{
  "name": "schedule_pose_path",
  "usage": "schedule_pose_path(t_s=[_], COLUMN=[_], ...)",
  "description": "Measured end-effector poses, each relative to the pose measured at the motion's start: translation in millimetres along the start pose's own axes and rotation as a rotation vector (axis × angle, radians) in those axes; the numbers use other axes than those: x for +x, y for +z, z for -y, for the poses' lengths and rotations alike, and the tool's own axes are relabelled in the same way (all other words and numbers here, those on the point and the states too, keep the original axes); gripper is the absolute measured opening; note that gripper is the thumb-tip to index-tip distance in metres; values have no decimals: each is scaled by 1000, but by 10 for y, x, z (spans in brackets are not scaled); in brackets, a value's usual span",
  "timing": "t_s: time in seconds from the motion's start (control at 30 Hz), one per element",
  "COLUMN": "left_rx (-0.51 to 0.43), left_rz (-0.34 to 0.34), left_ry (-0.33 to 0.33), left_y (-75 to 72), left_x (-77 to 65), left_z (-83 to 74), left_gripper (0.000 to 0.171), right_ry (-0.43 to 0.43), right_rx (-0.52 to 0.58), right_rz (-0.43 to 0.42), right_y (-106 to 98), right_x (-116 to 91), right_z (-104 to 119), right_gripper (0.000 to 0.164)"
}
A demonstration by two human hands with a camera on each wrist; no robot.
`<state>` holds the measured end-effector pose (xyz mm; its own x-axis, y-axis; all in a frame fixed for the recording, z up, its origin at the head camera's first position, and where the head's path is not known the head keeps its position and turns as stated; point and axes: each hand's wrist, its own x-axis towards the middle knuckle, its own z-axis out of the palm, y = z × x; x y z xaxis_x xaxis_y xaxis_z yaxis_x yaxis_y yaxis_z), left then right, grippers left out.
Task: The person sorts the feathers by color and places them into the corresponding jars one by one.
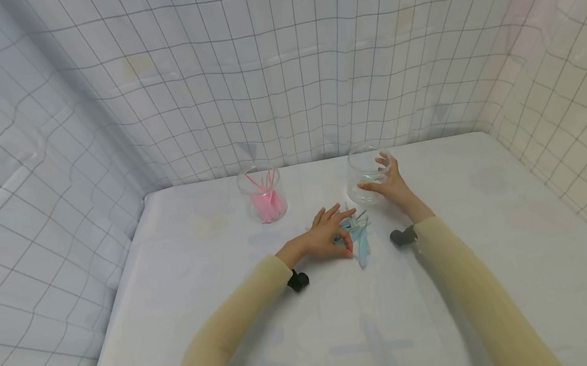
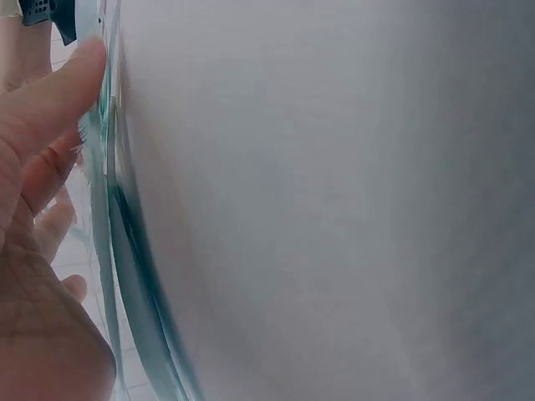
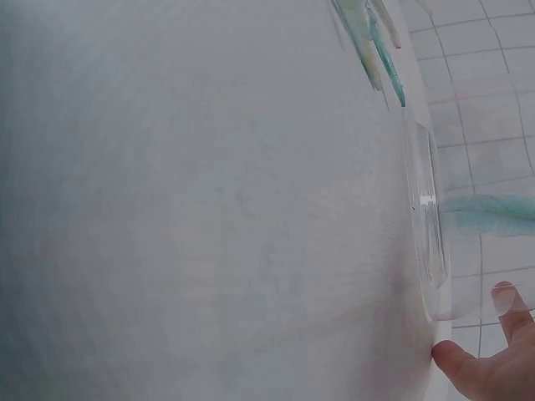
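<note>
My left hand (image 1: pixel 326 236) is low over a small pile of light blue-green feathers (image 1: pixel 363 247), palm down. Its thumb and index finger pinch together at the pile's near edge, the other fingers spread; in the left wrist view the thumb lies against a teal feather (image 2: pixel 102 209). My right hand (image 1: pixel 393 187) holds a clear glass jar (image 1: pixel 361 191) from the right side, thumb in front and fingers behind. Through the jar wall in the right wrist view shows a fluffy teal feather (image 3: pixel 493 215). Pink feathers (image 1: pixel 269 205) stand in a second clear jar (image 1: pixel 247 191) at left.
The table (image 1: pixel 223 333) has a white cloth. White grid-patterned curtains (image 1: pixel 287 76) hang behind it and at both sides. A dark wrist camera (image 1: pixel 298 281) is on the left wrist and another camera (image 1: pixel 402 237) on the right.
</note>
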<state>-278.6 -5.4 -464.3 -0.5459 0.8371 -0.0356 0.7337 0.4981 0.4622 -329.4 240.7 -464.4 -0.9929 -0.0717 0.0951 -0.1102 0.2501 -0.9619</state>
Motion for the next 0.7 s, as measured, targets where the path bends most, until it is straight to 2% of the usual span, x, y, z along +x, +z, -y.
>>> schedule_pose_path(t_s=[0.2, 0.37, 0.43, 0.6, 0.7], left_rx=[-51, -157, -204, -288, -367], left_rz=[-34, -47, -66, -149, -221], left_ry=[26, 49, 64, 78, 60], left_y=[8, -50, -90, -249, -379], left_x=[-16, -42, -41, -3, 51], left_z=[4, -16, -19, -45, -71], left_gripper=[14, 17, 25, 28, 21], right_ry=[0, -4, -10, -7, -2], right_rx=[-2, 9, 13, 7, 1], right_rz=[8, 8, 9, 5, -6], right_y=[-5, -15, -17, -9, 5], right_x=[5, 13, 13, 15, 14], right_z=[-8, -11, -13, -16, -20], right_gripper=[105, 105, 104, 105, 105])
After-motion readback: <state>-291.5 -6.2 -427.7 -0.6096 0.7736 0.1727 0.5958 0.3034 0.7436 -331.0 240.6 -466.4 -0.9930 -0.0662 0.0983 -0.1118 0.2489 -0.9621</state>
